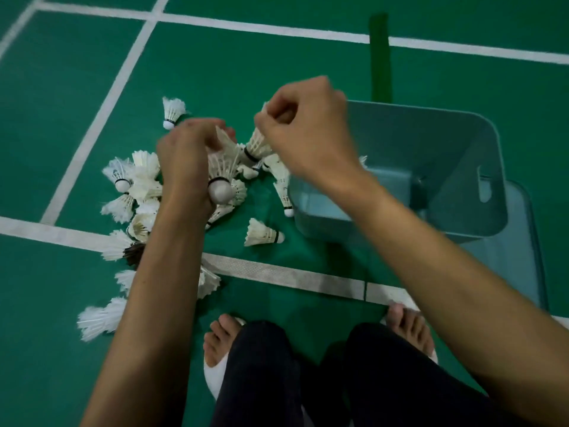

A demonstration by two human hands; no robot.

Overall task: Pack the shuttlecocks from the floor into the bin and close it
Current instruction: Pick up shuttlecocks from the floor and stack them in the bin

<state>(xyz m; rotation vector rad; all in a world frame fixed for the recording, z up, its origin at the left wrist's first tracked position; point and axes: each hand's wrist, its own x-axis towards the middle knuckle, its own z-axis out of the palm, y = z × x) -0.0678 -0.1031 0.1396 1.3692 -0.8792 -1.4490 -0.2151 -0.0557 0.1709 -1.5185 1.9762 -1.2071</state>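
Note:
Several white feather shuttlecocks (140, 183) lie scattered on the green court floor at centre left. My left hand (184, 161) grips a shuttlecock (220, 183) by its feathers, cork end toward me. My right hand (308, 131) pinches another shuttlecock (257, 143) by its feathers, lifted above the pile. A teal plastic bin (462, 131) stands open on the floor to the right, seemingly with nothing in it. One shuttlecock (264, 234) lies alone just left of the bin.
A teal lid (523, 241) lies flat under or beside the bin at the right. White court lines (277, 272) cross the floor. My bare feet (221, 337) and dark trousers fill the bottom middle.

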